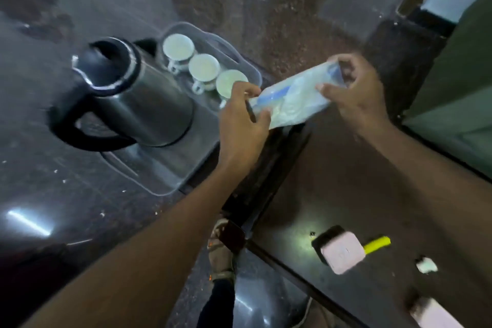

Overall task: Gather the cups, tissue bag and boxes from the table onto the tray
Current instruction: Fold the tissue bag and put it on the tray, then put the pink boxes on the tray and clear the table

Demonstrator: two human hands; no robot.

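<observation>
Holding: you have the tissue bag (290, 98) in both hands, in the air over the gap between the two tables, just right of the tray.
Left grip: your left hand (241, 117) pinches the bag's near-left end, thumb and fingers curled round it.
Right grip: your right hand (351, 93) grasps the bag's far-right end, fingers hooked over the top edge.
Tray: the clear tray (165, 181) sits on the left table (53, 168), its right edge at the table's edge.
Tray contents: three white cups (203, 68) stand in a diagonal row along its far side, and a steel kettle (127, 93) with a black handle fills its near-left part.
Cup contents: blurred, so you cannot tell what is in them.
Right table: a pink box (342, 254) lies on the right table (346, 181), with a yellow object (378, 243) touching its right side.
Second box: another pink box (434, 313) lies at the lower right corner, well apart from the tray.
Scrap: a small white scrap (426, 265) lies near the first box.
</observation>
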